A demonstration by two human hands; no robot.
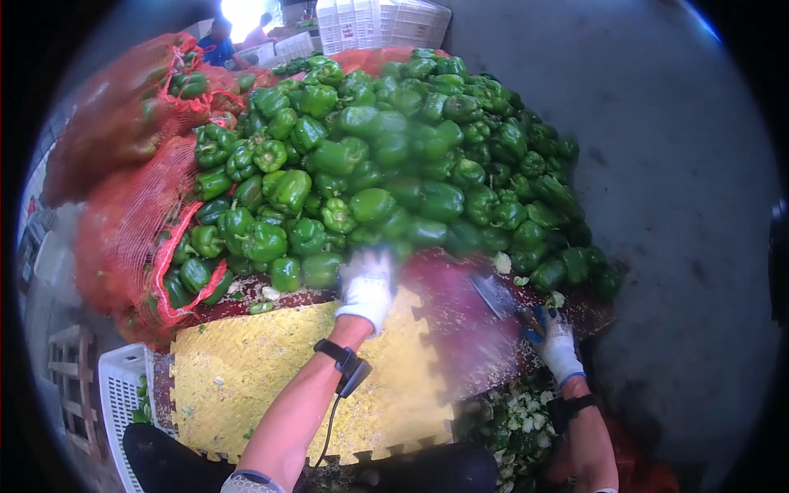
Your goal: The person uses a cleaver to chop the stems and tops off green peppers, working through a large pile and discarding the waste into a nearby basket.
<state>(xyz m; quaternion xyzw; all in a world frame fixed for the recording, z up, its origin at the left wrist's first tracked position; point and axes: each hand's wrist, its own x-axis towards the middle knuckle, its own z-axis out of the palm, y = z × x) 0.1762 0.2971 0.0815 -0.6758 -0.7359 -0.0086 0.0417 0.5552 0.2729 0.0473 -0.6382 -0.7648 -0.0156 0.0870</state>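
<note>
- A left hand in a white knit glove [367, 287] reaches to the near edge of a broad heap of glossy green bell peppers [374, 156]; its fingers are blurred, and whether they are spread or closed on a pepper cannot be told.
- A right hand in a white glove with blue fingertips [557, 337] is curled around the handle end of a broad-bladed metal knife [494, 296] — the blade angled up and left over a dark red work surface [440, 308] strewn with pale seeds.
- The peppers rise beyond both hands, spilling at left from bulging red mesh sacks [136, 238]; a few at right lie near the knife.
- A yellow foam mat with toothed edges [246, 374], dotted with seeds and green scraps, stretches beneath the left forearm, where a black device on a strap [352, 371] circles the wrist.
- Pale and green pepper trimmings [522, 419] lie piled below the surface, near the right forearm; a white plastic slatted basket [123, 370] stands at lower left, green pieces inside.
- In the background, stacked white plastic crates [382, 25] — and, to their left, a person in blue [218, 45].
</note>
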